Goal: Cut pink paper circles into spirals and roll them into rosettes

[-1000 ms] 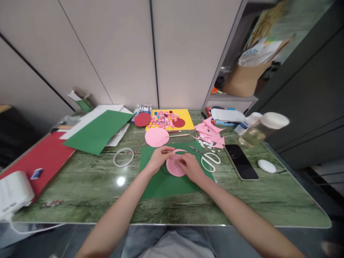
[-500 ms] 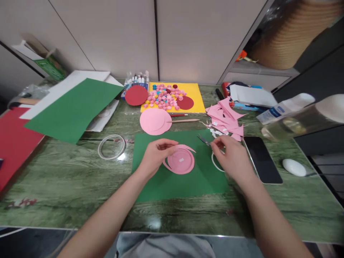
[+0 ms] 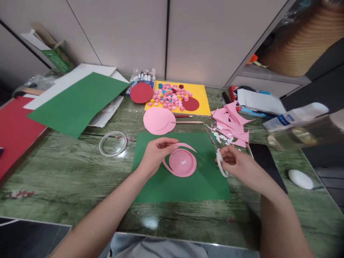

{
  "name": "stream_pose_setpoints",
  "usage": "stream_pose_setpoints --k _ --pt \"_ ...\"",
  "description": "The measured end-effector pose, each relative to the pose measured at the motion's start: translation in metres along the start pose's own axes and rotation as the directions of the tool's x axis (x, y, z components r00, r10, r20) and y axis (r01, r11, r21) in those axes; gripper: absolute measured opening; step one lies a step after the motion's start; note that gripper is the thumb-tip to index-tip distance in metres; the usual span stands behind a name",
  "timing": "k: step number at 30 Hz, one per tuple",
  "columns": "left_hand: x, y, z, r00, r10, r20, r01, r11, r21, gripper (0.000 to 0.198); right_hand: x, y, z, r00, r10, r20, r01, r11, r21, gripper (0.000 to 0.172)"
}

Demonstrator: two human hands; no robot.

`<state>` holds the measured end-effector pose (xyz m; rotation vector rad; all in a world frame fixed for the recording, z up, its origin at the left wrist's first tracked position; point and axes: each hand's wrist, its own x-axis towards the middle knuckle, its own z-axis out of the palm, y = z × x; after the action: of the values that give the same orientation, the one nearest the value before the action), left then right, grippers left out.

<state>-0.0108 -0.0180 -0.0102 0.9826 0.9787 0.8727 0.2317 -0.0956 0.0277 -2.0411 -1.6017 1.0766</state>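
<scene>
Head view: the left hand (image 3: 156, 154) pinches the outer strip of a pink paper spiral (image 3: 183, 163) between its fingers (image 3: 172, 146), and the coil lies just right of them on a green sheet (image 3: 188, 186). The right hand (image 3: 238, 166) grips white-handled scissors (image 3: 219, 161), whose blades point away past its fingertips.

Single head-worn camera looks forward and down across the green worktop (image 3: 67, 186) toward the wall, close above the person's forearms.
</scene>
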Motion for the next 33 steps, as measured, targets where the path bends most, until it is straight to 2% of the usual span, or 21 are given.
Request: stream_pose_setpoints --k 2,4,7,12,19,33 --pt "0.0 0.0 0.0 1.0 -0.001 -0.001 0.001 1.0 -0.01 0.022 -0.002 -0.003 0.003 0.991 -0.097 0.096 0.076 0.976 0.203 0.018" --pt "-0.001 0.001 0.0 1.0 0.002 -0.003 -0.002 1.0 -0.019 0.021 -0.003 -0.005 0.004 0.971 -0.157 0.179 0.11 0.962 0.248 0.022" --pt "-0.002 0.003 0.0 1.0 0.011 -0.01 -0.011 1.0 -0.029 0.019 -0.005 -0.008 0.005 0.948 -0.179 0.263 0.139 0.977 0.162 0.03" --pt "-0.003 0.006 -0.001 0.999 0.028 -0.019 -0.029 0.999 -0.036 0.018 -0.005 -0.011 0.004 0.922 -0.191 0.337 0.197 0.98 0.016 0.034" --pt "-0.004 0.009 -0.003 0.999 0.027 -0.018 -0.027 1.0 -0.005 0.019 -0.003 -0.016 0.006 0.909 -0.184 0.375 0.199 0.98 0.0 0.043" --pt "-0.005 0.01 -0.004 1.0 0.028 -0.007 -0.028 0.999 0.043 0.018 -0.004 -0.013 0.005 0.892 -0.193 0.408 0.189 0.981 0.051 0.044"
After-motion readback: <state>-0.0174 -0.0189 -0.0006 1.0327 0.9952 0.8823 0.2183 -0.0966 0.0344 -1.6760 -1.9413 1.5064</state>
